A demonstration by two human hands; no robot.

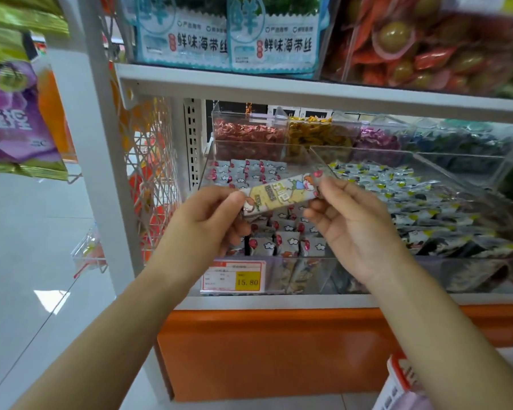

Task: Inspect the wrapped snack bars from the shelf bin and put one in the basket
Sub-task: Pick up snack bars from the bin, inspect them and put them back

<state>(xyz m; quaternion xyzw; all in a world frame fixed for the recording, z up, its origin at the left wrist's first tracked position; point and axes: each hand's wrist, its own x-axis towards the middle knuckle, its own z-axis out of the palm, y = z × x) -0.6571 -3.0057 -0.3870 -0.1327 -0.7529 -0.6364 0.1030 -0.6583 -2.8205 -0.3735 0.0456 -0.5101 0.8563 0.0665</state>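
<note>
**Snack bar (282,193) pinched at both ends**

We hold it level above the clear shelf bin (296,258), left hand (208,220) pinching one end, right hand (350,229) the other. It looks light, with slick, crinkly film; the sealed ends seem the surest grip.

The snack bar (282,192) is held between the left hand (208,220) and the right hand (353,229), in front of the shelf bin (302,273), which holds more bars. A second bin (397,276) stands just right of it. Small bins (249,134) lie far behind both. The price tag (234,276) sits on the near wall, and the basket (397,377) is near, lower right.
</note>
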